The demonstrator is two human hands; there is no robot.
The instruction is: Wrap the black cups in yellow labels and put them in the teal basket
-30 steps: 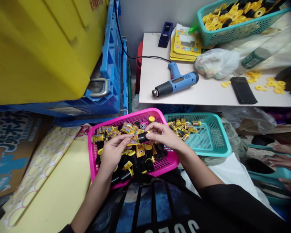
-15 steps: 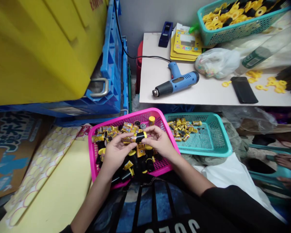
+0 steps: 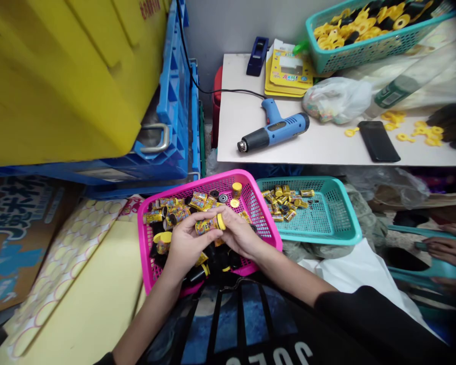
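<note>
Both hands meet over a pink mesh basket full of small black canisters with yellow caps and printed yellow labels. My left hand pinches a labelled canister with a yellow cap, held sideways. My right hand closes on the same canister's capped end, fingers curled round it. Loose canisters and caps lie under and around both hands.
A teal basket with several labelled canisters sits right of the pink one. Beyond is a white table with a blue heat gun, black phone, plastic bag, tape dispenser and another teal basket. Blue and yellow crates stand left. Another person's hands show at right.
The hands have drawn nearer and lower over the pink basket. The label now wraps the canister, where earlier bare black body showed. The right hand has closed over the capped end.
</note>
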